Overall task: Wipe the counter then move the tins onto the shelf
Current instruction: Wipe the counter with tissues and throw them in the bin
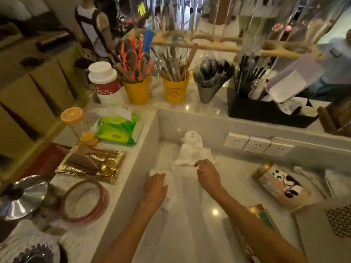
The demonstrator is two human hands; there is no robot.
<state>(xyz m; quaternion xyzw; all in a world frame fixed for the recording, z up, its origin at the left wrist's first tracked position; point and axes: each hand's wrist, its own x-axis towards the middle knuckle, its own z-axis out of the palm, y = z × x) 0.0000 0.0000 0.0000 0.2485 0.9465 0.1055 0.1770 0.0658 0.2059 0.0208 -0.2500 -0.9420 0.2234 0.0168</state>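
Head view: our left hand [155, 188] lies flat, fingers spread, pressing one end of the white cloth [191, 149] on the lower counter [190, 234]; our right hand [208, 174] hovers at its middle, fingers loosely curled, gripping nothing. The panda tin [281, 186] lies near on the right, a second tin [261, 213] beside our right forearm. Risk: a wide wiping stroke may let the forearm knock either tin.
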